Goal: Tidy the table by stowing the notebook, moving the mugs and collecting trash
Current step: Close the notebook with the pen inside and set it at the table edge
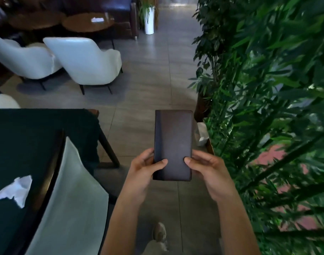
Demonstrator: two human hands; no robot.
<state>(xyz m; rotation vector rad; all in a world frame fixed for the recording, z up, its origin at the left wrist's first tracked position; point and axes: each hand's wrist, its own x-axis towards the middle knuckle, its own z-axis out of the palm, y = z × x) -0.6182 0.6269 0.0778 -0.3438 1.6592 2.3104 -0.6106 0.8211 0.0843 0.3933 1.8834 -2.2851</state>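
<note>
A closed dark brown notebook [173, 142] is held upright in front of me over the grey tiled floor. My left hand [144, 170] grips its lower left edge, thumb on the cover. My right hand [207, 170] grips its lower right edge, thumb on the cover too. On the dark green table [28, 137] at the left lies a crumpled white tissue [15, 189]. No mugs are in view.
A white chair back [71, 199] stands against the table's near edge. Two white armchairs [83, 59] and round wooden tables [87, 22] are further back. Dense green plants [268, 107] line the right side. A white tissue box [201, 133] sits by the plants.
</note>
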